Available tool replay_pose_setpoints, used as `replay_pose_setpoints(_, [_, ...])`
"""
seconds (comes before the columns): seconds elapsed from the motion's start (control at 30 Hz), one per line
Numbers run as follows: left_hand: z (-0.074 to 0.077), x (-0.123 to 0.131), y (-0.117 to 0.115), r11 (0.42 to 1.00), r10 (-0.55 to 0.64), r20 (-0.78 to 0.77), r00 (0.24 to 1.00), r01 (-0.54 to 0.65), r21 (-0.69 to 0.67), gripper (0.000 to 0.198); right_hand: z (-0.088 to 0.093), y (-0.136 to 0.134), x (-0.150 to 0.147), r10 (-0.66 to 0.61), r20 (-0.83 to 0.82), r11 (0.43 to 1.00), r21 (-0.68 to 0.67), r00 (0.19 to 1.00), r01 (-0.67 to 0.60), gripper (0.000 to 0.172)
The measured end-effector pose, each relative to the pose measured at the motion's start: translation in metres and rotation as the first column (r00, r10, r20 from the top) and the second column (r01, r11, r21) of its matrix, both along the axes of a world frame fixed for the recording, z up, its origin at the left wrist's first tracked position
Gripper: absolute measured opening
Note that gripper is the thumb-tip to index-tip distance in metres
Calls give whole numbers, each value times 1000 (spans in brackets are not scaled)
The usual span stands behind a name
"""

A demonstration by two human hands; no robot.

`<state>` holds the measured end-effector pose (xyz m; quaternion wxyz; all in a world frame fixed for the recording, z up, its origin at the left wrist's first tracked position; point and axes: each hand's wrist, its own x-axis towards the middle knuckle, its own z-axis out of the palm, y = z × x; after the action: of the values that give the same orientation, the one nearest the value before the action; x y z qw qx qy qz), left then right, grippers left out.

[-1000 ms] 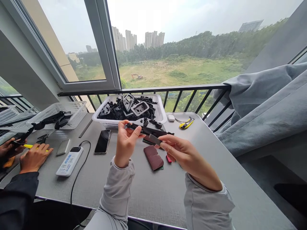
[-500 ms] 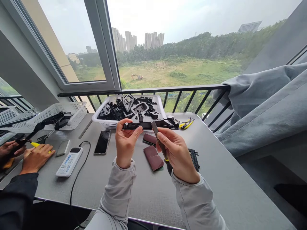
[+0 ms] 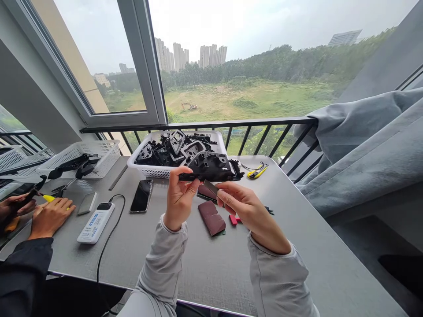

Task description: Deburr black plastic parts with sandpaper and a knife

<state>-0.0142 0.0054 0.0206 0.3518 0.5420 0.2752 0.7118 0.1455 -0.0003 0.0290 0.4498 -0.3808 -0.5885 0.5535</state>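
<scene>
My left hand grips the left end of a black plastic part, holding it above the table in front of the basket. The part has molded posts and holes on its upper face. My right hand is closed on a flat file, whose dark blade points up and left, close under the part's lower edge. Whether the blade touches the part I cannot tell. The file's handle is hidden by my hand. Below lie folded brown sandpaper sheets and a small red piece, partly covered by my right hand.
A white basket full of black plastic parts stands at the back. A yellow utility knife lies to its right. Leftward are a phone, a white power bank with a cable, and a co-worker's hand on a yellow-handled tool.
The black part has turned so its broad face shows and has shifted slightly right. The file has tilted flatter, its handle going out of sight. The red piece has come into view.
</scene>
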Motion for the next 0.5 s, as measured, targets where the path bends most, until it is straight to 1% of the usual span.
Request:
replay_pose_setpoints(0.13, [-6,0,2,998,-25,-73,997,30,59,20,-1,0,2,-21,10,1000,15,1000,21,35])
replay_pose_setpoints(0.3, [-12,-3,2,997,40,-180,983,-26,79,19,-2,-1,1,0,66,999,37,998,-3,33])
replay_pose_setpoints(0.5, [-15,-7,2,996,62,-257,965,-43,80,20,-4,-1,2,16,65,999,40,998,-19,33])
